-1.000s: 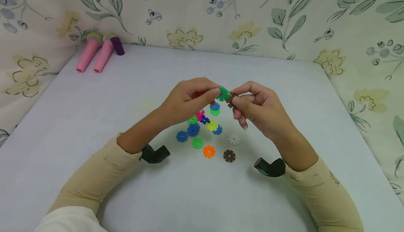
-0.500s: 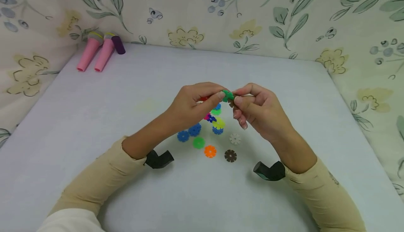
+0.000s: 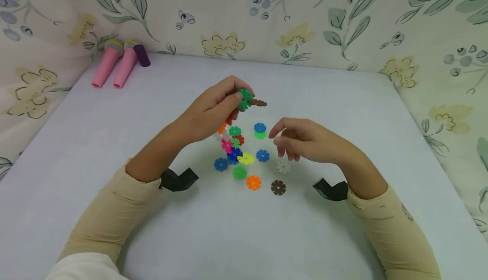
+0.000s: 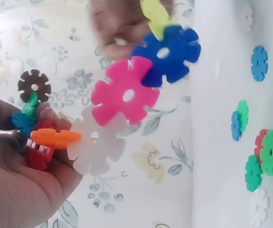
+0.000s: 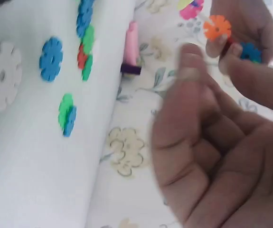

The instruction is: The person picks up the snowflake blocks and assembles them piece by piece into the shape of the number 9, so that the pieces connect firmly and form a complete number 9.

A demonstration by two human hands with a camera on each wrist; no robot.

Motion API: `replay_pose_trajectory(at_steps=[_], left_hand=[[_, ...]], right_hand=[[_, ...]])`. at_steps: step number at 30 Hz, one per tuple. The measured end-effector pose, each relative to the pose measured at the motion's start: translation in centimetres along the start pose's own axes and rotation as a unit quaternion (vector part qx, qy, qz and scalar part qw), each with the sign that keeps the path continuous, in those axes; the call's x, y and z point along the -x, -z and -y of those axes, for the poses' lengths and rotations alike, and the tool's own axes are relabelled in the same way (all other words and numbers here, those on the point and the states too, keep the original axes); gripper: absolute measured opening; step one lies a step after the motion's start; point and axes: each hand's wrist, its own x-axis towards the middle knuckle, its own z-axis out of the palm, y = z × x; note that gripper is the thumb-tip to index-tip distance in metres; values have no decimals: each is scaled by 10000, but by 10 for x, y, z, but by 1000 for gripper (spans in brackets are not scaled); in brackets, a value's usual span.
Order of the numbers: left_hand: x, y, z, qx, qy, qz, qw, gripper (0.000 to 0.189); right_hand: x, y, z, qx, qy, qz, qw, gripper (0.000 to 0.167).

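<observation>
Far left, we've got two pink microphones (image 3: 108, 66) with grey heads, lying near the back corner of the white table (image 3: 171, 89), plus a dark purple cylinder (image 3: 142, 55) right beside the second one.

Next up is our left hand (image 3: 207, 112), thumb and fingers clamped on a chain of notched, flower-shaped plastic discs (image 4: 115, 90) held up above the table. The thumb sits on its green disc (image 3: 245, 99), and a brown end disc (image 3: 259, 102) pokes out rightward, almost edge-on. From the left wrist we also spot orange, translucent white, pink, dark blue and yellow links trailing off.

Under it, loose discs lie scattered: a blue disc (image 3: 221, 164), a bright green disc (image 3: 239, 172), an orange disc (image 3: 253, 182), a dark brown disc (image 3: 278, 187) and a white disc (image 3: 283, 167), among others.

Last, our right hand (image 3: 305, 140) hovers just above that white one, fingers loosely bent, thumb and forefinger tips a little apart.
</observation>
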Motion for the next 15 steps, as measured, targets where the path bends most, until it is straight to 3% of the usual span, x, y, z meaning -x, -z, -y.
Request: replay_pose_trajectory(at_steps=[1,3,6,9,15], left_hand=[[0,2,0,64,38,-14,10000,24],[0,4,1,71,88,-7,9999,26],[-1,6,3,-45,79,53,9999,30],[-1,7,2,-233,98,87,9996,35],[-1,8,3,-311,79,58,9995,32]], right_hand=[[-1,-1,-2,577,-222,218,9978,15],[-3,-3,-7,1643,-657,678,9819,16],[-7,-9,-13,2458,-1126,1148,9559,20],[-10,-13,-18,2705,-1303,1254,9456,22],[-14,-16,-23,2752,-1338,1094,9457,21]])
